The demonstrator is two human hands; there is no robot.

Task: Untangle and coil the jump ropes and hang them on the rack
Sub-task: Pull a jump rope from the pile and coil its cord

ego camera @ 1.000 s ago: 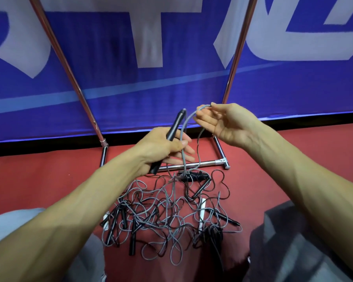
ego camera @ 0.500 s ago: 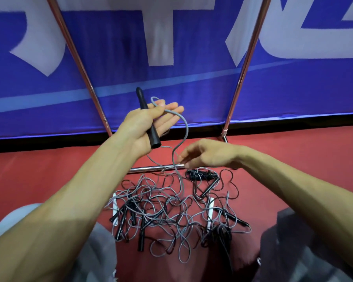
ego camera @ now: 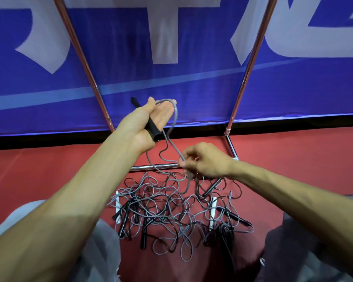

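Observation:
My left hand [ego camera: 149,123] is raised, palm up, holding a black jump-rope handle [ego camera: 151,127] under its thumb, with a loop of grey cord [ego camera: 174,117] draped over the fingers. That cord runs down to my right hand [ego camera: 202,161], which pinches it just above the rack's low crossbar [ego camera: 155,166]. Below lies a tangled pile of grey and black jump ropes [ego camera: 171,210] with several black handles on the red floor. The rack's two slanted metal poles [ego camera: 84,58] rise behind the hands.
A blue banner with white lettering [ego camera: 192,68] hangs behind the rack. My knees in grey trousers [ego camera: 314,251] flank the pile at bottom left and right. Red floor [ego camera: 293,159] spreads to both sides.
My right hand dropped from beside the left hand to the cord near the crossbar and pinched it. My left hand rose and turned palm up with the handle.

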